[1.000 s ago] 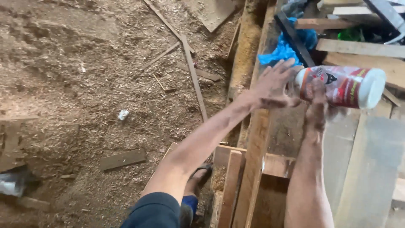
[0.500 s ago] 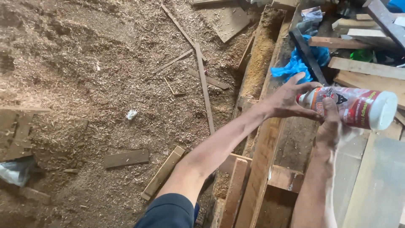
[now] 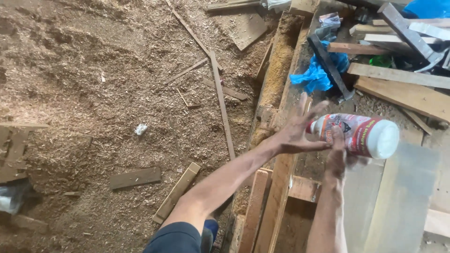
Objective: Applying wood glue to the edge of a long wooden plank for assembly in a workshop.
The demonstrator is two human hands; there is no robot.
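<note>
bottle (image 3: 358,136) held sideways, right hand (image 3: 338,152) gripping

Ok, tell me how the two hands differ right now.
The left hand is spread open, fingers splayed, its palm at the cap end of the white bottle. The right hand is closed around the bottle's body from below, bearing it on its side. Both are bare and touch the bottle over the wooden bench.
</note>
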